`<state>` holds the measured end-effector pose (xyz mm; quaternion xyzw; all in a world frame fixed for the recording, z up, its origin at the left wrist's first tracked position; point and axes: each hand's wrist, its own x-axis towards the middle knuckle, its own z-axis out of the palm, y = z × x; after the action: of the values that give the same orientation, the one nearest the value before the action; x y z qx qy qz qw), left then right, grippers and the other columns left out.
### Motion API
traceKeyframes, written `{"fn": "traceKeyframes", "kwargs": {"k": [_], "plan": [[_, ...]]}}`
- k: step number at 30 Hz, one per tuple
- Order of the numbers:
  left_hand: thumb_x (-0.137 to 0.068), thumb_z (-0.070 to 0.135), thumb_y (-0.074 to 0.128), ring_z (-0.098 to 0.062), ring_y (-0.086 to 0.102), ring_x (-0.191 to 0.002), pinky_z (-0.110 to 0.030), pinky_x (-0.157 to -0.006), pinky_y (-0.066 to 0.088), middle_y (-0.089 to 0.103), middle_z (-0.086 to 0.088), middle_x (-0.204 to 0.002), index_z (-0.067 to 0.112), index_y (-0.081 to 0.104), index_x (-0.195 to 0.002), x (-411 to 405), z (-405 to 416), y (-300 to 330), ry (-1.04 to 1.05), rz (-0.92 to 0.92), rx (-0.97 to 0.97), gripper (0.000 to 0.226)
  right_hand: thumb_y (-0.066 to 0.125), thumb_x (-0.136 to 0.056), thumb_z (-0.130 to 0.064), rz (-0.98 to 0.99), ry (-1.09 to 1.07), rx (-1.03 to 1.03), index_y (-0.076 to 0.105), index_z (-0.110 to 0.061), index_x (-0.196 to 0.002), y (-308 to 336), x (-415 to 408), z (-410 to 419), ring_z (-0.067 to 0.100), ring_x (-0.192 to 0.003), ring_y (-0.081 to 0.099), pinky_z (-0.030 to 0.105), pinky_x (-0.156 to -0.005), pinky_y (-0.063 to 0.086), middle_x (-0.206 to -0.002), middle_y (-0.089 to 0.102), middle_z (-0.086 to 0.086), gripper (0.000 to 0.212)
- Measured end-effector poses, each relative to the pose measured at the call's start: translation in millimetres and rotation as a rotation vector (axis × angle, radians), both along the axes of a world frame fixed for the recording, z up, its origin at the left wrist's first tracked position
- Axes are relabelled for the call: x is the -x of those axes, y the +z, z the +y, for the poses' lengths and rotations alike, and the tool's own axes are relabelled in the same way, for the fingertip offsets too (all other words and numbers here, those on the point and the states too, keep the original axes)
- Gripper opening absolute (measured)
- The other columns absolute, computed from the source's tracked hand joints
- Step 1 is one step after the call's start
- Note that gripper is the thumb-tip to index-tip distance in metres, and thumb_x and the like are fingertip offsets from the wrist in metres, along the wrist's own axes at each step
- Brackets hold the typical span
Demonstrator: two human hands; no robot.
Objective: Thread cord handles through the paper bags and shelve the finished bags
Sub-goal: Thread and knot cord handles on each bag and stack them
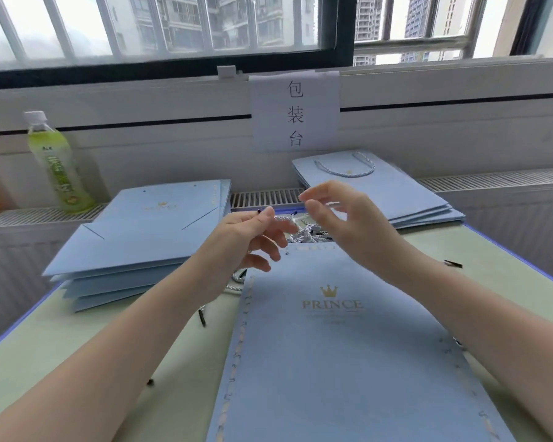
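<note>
Right now your left hand [256, 237] pinches a limp, light cord [283, 219] near its stiff dark tip; your right hand [342, 215] hovers loosely spread at three o'clock. Steer by that tip. The bag [332, 346] lies flat at six o'clock, thin and easily creased.

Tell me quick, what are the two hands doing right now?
Left hand: pinches one end of a white cord.
Right hand: fingers loosely curved beside the cord; blurred, grip cannot be told.
</note>
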<state>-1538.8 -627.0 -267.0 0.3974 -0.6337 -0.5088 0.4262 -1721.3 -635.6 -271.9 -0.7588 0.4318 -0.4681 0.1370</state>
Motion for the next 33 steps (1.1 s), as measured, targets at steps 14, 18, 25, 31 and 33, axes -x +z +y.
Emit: {"fn": "traceKeyframes", "kwargs": {"k": [14,18,25,31,33], "plan": [[-0.102,0.027,0.034,-0.026,0.057,-0.1,-0.033,-0.082,0.04,0.066,-0.006,-0.102,0.005,0.063,-0.101,5.5,-7.2,-23.1,0.382,-0.75,0.42,0.036,0.052,-0.095,-0.015,0.237,-0.055,0.009,0.065,-0.014,-0.096,-13.8,-4.2,-1.1,0.016,-0.069,0.052,0.033,-0.07,0.046,-0.065,0.052,-0.014,0.013],[-0.099,0.019,0.037,-0.023,0.046,-0.119,-0.024,-0.083,0.031,0.055,-0.007,-0.129,0.011,0.051,-0.128,5.9,-11.6,-31.9,0.32,-0.961,0.355,0.033,0.046,-0.097,-0.016,0.335,-0.075,-0.08,0.064,-0.015,-0.108,-22.9,-5.5,-2.8,0.014,-0.077,0.046,0.031,-0.074,0.043,-0.07,0.047,-0.015,0.022],[-0.096,0.023,0.046,-0.023,0.033,-0.129,-0.027,-0.101,0.026,0.045,-0.005,-0.13,0.019,0.046,-0.132,7.0,-14.8,-38.9,0.285,-0.937,0.302,0.036,0.049,-0.095,-0.022,0.412,-0.103,-0.105,0.064,-0.016,-0.102,-31.0,-10.1,-3.9,0.021,-0.09,0.056,0.038,-0.08,0.046,-0.091,0.066,0.0,0.018],[-0.098,0.03,0.044,-0.023,0.027,-0.122,-0.022,-0.094,0.02,0.041,-0.007,-0.123,0.015,0.051,-0.127,12.9,-13.3,-47.0,0.351,-0.958,0.4,0.034,0.048,-0.091,-0.022,0.47,-0.134,-0.041,0.062,-0.014,-0.095,-33.7,-13.5,-2.6,0.021,-0.087,0.057,0.039,-0.076,0.048,-0.09,0.065,0.0,0.016],[-0.097,0.026,0.045,-0.024,0.03,-0.117,-0.021,-0.09,0.02,0.042,-0.006,-0.116,0.012,0.055,-0.121,12.4,-14.7,-48.2,0.374,-0.933,0.45,0.029,0.049,-0.09,-0.021,0.479,-0.131,-0.02,0.062,-0.014,-0.093,-33.6,-14.7,-1.2,0.02,-0.087,0.056,0.038,-0.076,0.047,-0.09,0.064,-0.001,0.015]]}}
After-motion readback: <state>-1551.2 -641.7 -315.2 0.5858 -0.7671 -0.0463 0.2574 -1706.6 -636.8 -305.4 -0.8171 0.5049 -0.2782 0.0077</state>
